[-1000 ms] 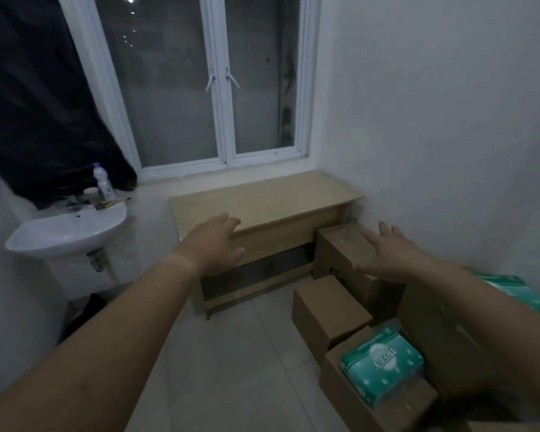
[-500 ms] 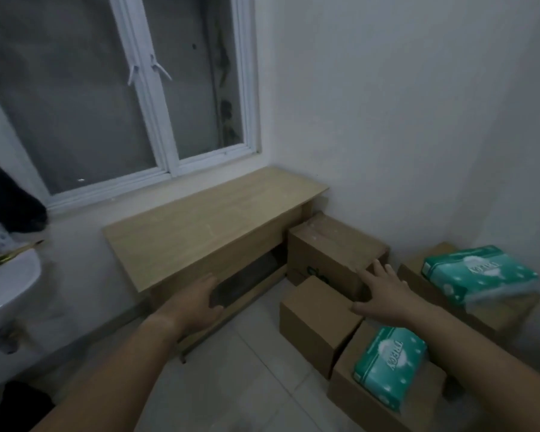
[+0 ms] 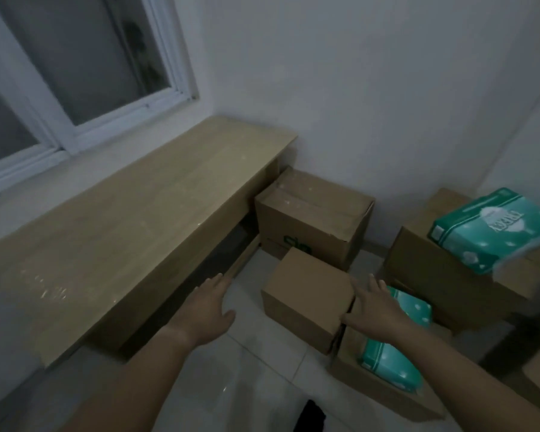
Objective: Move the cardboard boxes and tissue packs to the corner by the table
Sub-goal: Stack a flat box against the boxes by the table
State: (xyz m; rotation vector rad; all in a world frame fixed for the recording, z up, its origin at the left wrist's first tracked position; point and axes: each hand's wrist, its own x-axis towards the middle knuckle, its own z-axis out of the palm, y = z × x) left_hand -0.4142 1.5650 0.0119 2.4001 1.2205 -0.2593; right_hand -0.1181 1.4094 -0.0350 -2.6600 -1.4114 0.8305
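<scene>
Beside the counter (image 3: 122, 229), our left hand (image 3: 206, 310) and right hand (image 3: 378, 310) flank a small cardboard box (image 3: 306, 288). Our fingers (image 3: 214, 283) are spread, holding nothing.

- Large cardboard box (image 3: 314, 210): brown, top flaps folded shut, green print on its front face, upright on the floor (image 3: 256, 363) in the corner, just beside the table (image 3: 138, 219) end
- Small cardboard box (image 3: 306, 294): plain, closed, just in front of the large one
- Low cardboard box (image 3: 381, 397): beside the small one, with a teal tissue pack (image 3: 390, 363) lying on it
- Right-hand cardboard box (image 3: 449, 282): a second teal tissue pack (image 3: 493, 226) tilted on top
</scene>
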